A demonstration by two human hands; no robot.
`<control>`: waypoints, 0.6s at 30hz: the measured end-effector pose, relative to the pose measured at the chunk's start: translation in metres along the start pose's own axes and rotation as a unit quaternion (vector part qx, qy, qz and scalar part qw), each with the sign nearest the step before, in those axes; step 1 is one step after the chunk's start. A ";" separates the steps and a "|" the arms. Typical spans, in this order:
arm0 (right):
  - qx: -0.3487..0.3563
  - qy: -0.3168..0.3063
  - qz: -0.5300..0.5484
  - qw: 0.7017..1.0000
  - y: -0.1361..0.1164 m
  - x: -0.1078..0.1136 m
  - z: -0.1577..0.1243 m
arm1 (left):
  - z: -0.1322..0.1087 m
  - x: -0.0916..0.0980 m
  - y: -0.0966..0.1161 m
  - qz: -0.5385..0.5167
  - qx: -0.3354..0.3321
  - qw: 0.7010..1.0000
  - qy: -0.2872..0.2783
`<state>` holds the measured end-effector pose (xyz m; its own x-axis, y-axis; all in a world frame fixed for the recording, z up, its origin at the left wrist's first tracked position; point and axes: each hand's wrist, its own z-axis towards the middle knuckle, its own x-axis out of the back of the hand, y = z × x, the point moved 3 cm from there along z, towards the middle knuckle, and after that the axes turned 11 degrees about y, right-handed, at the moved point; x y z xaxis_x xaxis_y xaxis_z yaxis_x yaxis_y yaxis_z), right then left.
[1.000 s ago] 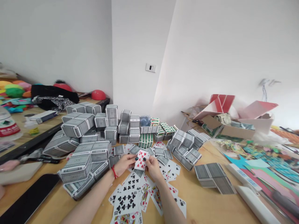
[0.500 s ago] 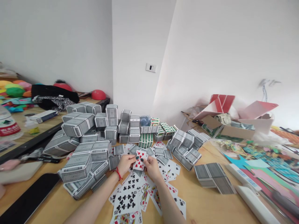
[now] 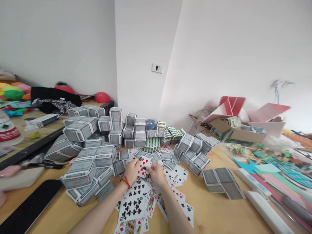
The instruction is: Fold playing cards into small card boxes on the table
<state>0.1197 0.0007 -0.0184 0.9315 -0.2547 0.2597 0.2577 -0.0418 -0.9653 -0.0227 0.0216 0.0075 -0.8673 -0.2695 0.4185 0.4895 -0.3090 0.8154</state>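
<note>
Between both hands is a playing card (image 3: 144,166), an eight of hearts with its face up. My left hand (image 3: 132,171) grips its left side, thumb on the face, a red string bracelet at the wrist. At its lower right edge my right hand (image 3: 156,173) pinches it with dark-nailed fingers. Underneath and toward me lie loose face-up cards, with a ten of clubs (image 3: 132,208) on top near the front. Several grey-backed cards (image 3: 168,156) lie just beyond the hands. Whether more cards sit behind the held one is hidden.
Folded grey card blocks (image 3: 81,172) are stacked at the left and back; another cluster (image 3: 192,152) leans at right. Green-white card boxes (image 3: 152,145) stand behind. A folded card piece (image 3: 223,182) lies right, a black phone-like slab (image 3: 31,204) left. Coloured paper (image 3: 280,185) lies far right.
The left hand has turned and shifted slightly, so the card is now tilted and partly covered by it. The right fingers have moved a little left across the card's lower part.
</note>
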 end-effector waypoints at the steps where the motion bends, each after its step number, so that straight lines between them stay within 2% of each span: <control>1: -0.006 -0.009 0.004 1.000 -0.002 -0.001 -0.001 | 0.000 -0.001 0.000 0.017 -0.014 1.000 -0.001; 5: -0.022 -0.026 0.017 0.999 -0.007 -0.003 -0.003 | 0.000 -0.001 0.003 0.068 -0.049 0.996 -0.003; 9: -0.005 -0.017 0.023 1.000 -0.010 -0.002 -0.002 | 0.000 -0.001 0.007 0.106 -0.067 0.992 0.016; 15: 0.033 -0.079 0.148 0.985 -0.017 0.000 -0.003 | -0.004 -0.001 0.012 0.181 -0.098 0.978 0.024; 18: 0.050 -0.052 0.116 0.991 -0.019 0.002 -0.005 | -0.006 0.001 0.013 0.226 -0.112 0.968 0.015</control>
<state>0.1153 -0.0034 0.0005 0.9888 -0.1448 0.0375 0.0529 0.1044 -0.9931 -0.0165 0.0118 0.0160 -0.5585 -0.4479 0.6982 0.8285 -0.3423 0.4432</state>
